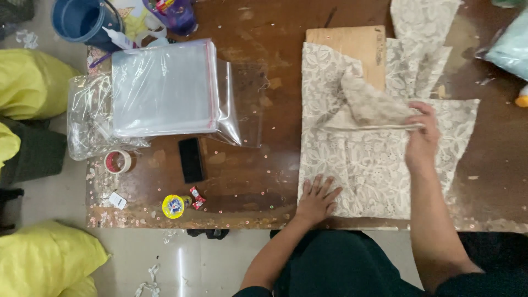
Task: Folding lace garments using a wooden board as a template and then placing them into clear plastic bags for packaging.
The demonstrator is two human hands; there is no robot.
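A white lace garment (357, 159) lies spread on a brown wooden table (264, 170), partly over a flat wooden board (352, 41). My left hand (318, 198) presses flat on the garment's near left corner, fingers spread. My right hand (422, 135) pinches a folded flap of the lace (374, 104) and holds it lifted across the middle of the garment.
A stack of clear plastic bags (165, 88) lies at the table's left, with a black phone (191, 159), a tape roll (117, 161) and a small yellow-capped item (174, 206) nearby. A blue bucket (82, 19) stands at the far left. Yellow sacks (33, 82) sit on the floor.
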